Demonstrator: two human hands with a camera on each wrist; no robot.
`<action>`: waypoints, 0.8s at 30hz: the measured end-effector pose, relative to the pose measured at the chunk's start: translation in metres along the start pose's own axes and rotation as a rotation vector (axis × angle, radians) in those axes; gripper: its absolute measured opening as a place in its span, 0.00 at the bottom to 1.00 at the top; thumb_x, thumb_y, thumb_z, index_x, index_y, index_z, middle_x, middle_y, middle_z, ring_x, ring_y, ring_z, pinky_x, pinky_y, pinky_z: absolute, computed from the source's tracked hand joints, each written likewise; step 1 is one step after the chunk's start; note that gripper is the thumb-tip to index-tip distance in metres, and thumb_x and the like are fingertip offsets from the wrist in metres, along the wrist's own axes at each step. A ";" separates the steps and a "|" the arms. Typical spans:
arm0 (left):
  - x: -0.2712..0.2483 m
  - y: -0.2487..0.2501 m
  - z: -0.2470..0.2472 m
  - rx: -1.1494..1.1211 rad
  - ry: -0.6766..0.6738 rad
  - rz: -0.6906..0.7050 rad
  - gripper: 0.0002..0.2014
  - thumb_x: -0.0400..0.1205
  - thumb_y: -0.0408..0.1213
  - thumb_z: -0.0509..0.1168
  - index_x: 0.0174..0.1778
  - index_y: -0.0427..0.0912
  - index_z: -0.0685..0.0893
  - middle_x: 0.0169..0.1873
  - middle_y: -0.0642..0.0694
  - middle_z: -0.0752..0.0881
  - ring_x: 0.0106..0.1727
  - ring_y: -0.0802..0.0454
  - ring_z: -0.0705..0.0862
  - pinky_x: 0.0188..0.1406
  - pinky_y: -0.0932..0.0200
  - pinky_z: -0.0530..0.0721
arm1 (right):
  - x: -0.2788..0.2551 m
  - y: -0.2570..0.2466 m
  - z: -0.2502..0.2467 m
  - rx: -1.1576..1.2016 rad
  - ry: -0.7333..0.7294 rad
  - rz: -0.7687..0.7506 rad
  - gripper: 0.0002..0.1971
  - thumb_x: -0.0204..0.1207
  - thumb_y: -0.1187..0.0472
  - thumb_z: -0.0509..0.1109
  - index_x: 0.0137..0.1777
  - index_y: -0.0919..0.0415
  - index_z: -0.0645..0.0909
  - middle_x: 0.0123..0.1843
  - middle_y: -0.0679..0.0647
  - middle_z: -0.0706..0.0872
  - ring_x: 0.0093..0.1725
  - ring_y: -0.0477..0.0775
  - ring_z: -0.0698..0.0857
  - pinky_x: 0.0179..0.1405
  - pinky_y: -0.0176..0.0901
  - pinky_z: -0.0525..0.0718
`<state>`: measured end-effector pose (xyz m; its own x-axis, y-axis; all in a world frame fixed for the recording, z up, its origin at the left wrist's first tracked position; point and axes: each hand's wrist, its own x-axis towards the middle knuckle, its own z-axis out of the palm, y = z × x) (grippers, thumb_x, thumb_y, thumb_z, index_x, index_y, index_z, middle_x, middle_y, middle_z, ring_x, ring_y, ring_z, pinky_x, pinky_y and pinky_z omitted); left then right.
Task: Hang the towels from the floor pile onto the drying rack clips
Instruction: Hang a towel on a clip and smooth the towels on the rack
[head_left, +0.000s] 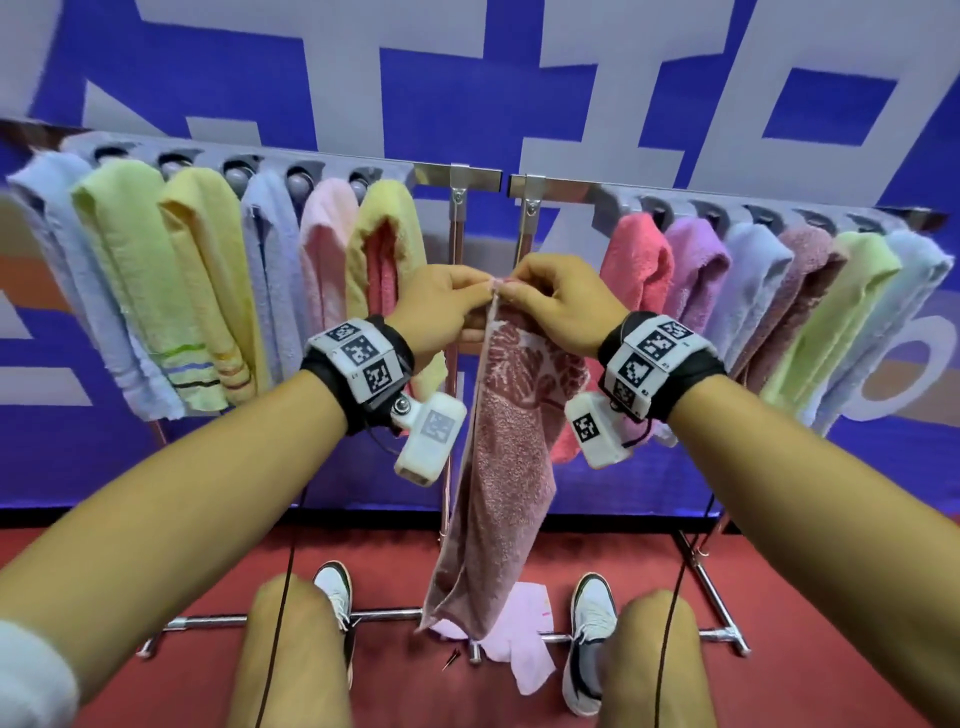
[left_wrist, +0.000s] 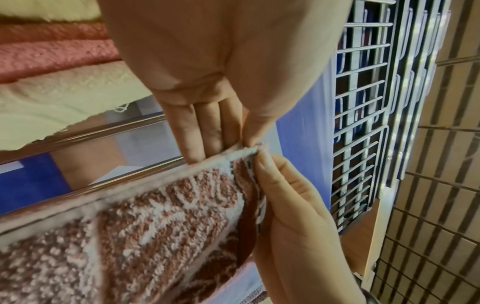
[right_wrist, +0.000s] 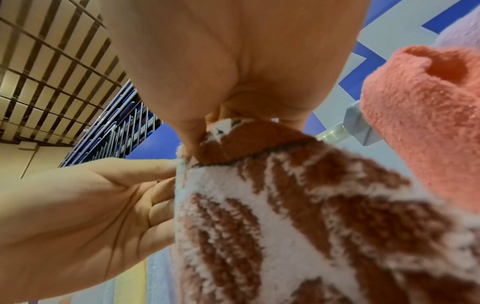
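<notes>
Blue and pale grey fills the wall behind everything, with red floor running underneath. Across it stretch two drying racks: the left rack carries six hung towels, light blue, green, yellow, blue, pink and yellow, and the right rack carries six more, from coral through purple and pale blue to green and light blue at the far end. Between the two rows, right in the gap by the uprights, hangs the patterned dusty-rose towel, draped long and folded, its lower end reaching down near the floor bar. Both hands are up at its top corner! The left hand pinches the edge, thumb against fingers that lie straight and together in the left wrist view, and the right hand clamps the same corner from the other side with thumb and curled fingers, the two hands nearly touching. On the floor between the white shoes lies a pale pink towel, partly over the rack's base bar. Marker-covered wristbands sit on both wrists.
</notes>
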<state>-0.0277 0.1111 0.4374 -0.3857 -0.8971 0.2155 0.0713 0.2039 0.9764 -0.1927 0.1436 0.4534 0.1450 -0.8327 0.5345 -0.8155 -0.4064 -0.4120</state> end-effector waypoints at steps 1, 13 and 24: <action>-0.001 -0.003 0.000 -0.023 -0.013 -0.015 0.08 0.88 0.31 0.62 0.55 0.34 0.86 0.39 0.38 0.89 0.32 0.55 0.90 0.32 0.61 0.90 | -0.001 0.002 0.002 -0.004 -0.006 0.005 0.11 0.82 0.53 0.69 0.44 0.59 0.84 0.36 0.49 0.85 0.36 0.48 0.81 0.38 0.40 0.76; -0.008 -0.012 0.003 -0.084 -0.048 0.017 0.12 0.88 0.29 0.60 0.60 0.28 0.85 0.45 0.33 0.90 0.38 0.52 0.92 0.36 0.62 0.90 | -0.009 0.010 0.016 0.036 0.012 0.045 0.11 0.82 0.51 0.69 0.43 0.58 0.85 0.34 0.45 0.85 0.36 0.46 0.82 0.37 0.37 0.76; -0.014 -0.008 -0.005 0.040 -0.086 0.123 0.11 0.89 0.28 0.58 0.57 0.31 0.87 0.46 0.31 0.90 0.42 0.48 0.92 0.42 0.59 0.91 | -0.014 0.003 0.014 0.070 0.058 0.035 0.10 0.81 0.53 0.70 0.43 0.58 0.86 0.37 0.49 0.88 0.39 0.48 0.85 0.39 0.36 0.79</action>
<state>-0.0180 0.1204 0.4265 -0.4533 -0.8281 0.3296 0.0871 0.3269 0.9410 -0.1895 0.1491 0.4348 0.0825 -0.8245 0.5597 -0.7784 -0.4041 -0.4805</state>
